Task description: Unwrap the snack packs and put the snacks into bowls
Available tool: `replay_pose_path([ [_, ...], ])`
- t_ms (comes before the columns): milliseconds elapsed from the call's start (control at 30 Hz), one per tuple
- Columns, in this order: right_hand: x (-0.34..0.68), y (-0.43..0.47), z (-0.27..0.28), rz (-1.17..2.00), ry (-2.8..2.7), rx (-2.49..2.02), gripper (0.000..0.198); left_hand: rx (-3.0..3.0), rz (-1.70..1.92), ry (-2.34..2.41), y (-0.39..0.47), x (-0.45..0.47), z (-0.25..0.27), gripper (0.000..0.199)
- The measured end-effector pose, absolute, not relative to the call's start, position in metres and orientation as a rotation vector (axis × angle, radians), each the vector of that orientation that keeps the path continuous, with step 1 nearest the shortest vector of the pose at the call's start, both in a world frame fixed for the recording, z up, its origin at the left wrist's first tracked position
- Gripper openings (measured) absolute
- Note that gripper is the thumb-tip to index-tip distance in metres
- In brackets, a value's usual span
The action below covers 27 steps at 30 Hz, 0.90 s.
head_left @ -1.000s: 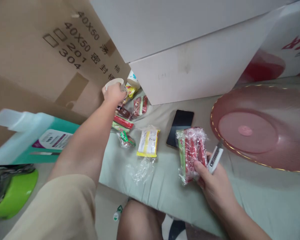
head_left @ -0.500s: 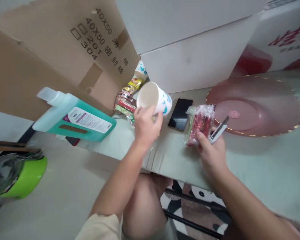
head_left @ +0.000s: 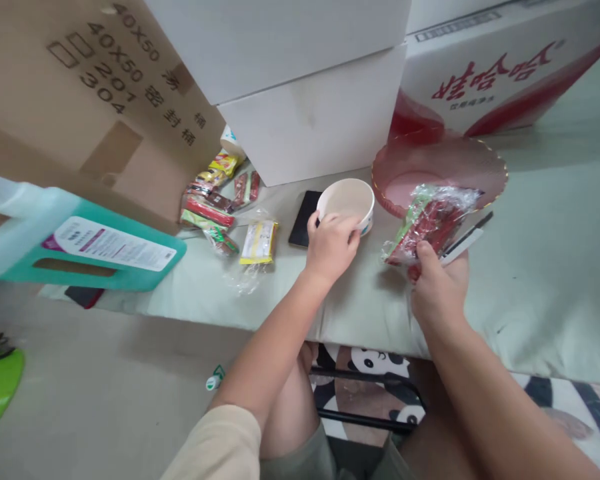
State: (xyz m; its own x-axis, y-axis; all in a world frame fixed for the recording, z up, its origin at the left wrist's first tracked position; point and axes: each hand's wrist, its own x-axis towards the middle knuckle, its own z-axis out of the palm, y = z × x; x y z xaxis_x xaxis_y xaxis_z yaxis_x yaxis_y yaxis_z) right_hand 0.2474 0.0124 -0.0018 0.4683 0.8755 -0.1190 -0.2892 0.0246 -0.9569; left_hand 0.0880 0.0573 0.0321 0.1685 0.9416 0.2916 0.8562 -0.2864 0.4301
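My left hand (head_left: 333, 243) grips a white paper cup (head_left: 347, 195) by its near rim. The cup's mouth faces up toward me, and blue print shows low on its side. It stands beside a black phone (head_left: 303, 220) and partly covers it. In my right hand (head_left: 441, 280) is a clear plastic pack of red and green wrapped snacks (head_left: 433, 223), pinched under the thumb. The same hand also holds a slim white and black utility knife (head_left: 465, 243), which points up to the right. Behind the pack sits a pink translucent plate (head_left: 480, 163) with a gold scalloped rim.
Several wrapped snacks (head_left: 207, 210) and a yellow-edged packet (head_left: 259, 241) lie to the left. A jug of green liquid (head_left: 105, 257) stands by a brown carton (head_left: 105, 127). White boxes (head_left: 315, 130) and a red-printed carton (head_left: 505, 87) line the back of the cloth-covered table (head_left: 545, 293).
My left hand has brought the cup rightward, from near the snacks to beside the plate, and turned its mouth upward. My right hand still holds the pack and knife. The view has swung right.
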Motion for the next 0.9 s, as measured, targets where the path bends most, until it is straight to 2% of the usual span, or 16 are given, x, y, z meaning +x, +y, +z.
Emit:
replay_pose_path([
  [100, 0.249, 0.01, 0.005, 1.017, -0.543, -1.175, 0.045, 2.183, 1.159, 1.717, 0.068, 0.095, 0.021, 0.027],
  [167, 0.247, 0.006, 0.008, 1.116, -0.521, -1.125, 0.042, 1.999, 1.489, 1.569, 0.06, 0.097, 0.015, 0.026],
  [233, 0.243, 0.001, 0.009, 1.26, -0.539, -1.08, 0.042, 1.736, 1.569, 1.352, 0.046, 0.098, 0.011, 0.042],
  [367, 0.229, -0.003, 0.01, 1.434, -0.692, -1.068, 0.043, 1.323, 1.097, 0.943, 0.018, 0.095, 0.006, 0.091],
  [433, 0.221, -0.002, 0.008, 1.399, -0.807, -1.098, 0.043, 1.271, 0.965, 0.902, 0.011, 0.088, 0.004, 0.102],
  [600, 0.204, 0.004, 0.009, 1.12, -1.056, -1.308, 0.028, 1.39, 1.014, 1.207, 0.006, 0.058, -0.005, 0.091],
  [700, 0.2, 0.008, 0.013, 0.966, -1.029, -1.404, 0.02, 1.504, 1.043, 1.342, 0.005, 0.04, -0.012, 0.091],
  [800, 0.202, 0.012, 0.015, 0.916, -1.044, -1.339, 0.024, 1.619, 0.969, 1.338, 0.002, 0.028, -0.017, 0.093],
  [900, 0.206, 0.014, 0.011, 0.879, -1.181, -1.228, 0.029, 1.624, 0.861, 1.165, -0.002, 0.024, -0.018, 0.105],
])
